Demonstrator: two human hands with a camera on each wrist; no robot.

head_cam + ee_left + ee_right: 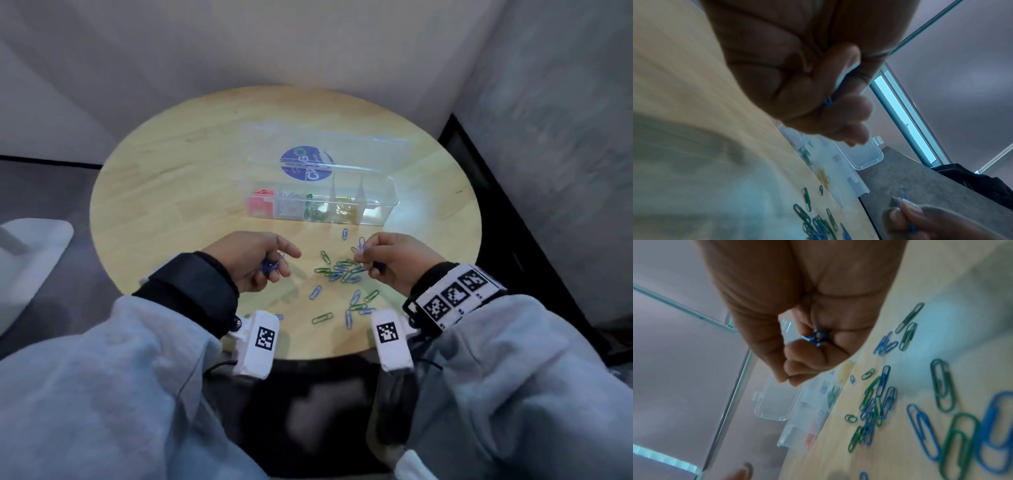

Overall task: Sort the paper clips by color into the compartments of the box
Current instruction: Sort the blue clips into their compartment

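A clear compartment box (387,214) lies open on the round wooden table (171,192), holding red, white, green and yellow clips in separate sections; its rightmost section looks bare. Blue and green paper clips (342,272) lie scattered in front of it. My left hand (260,262) is curled round a bunch of blue clips (270,267), seen as a blue edge (827,102) in the left wrist view. My right hand (383,260) pinches a blue clip (361,243) at its fingertips and grips more blue clips (815,337) in the palm.
The box's clear lid (308,144) with a round blue sticker lies open behind it. Walls close in behind and to the right of the table. A white object (30,253) sits low at the left. Loose clips (953,426) spread toward the table's front edge.
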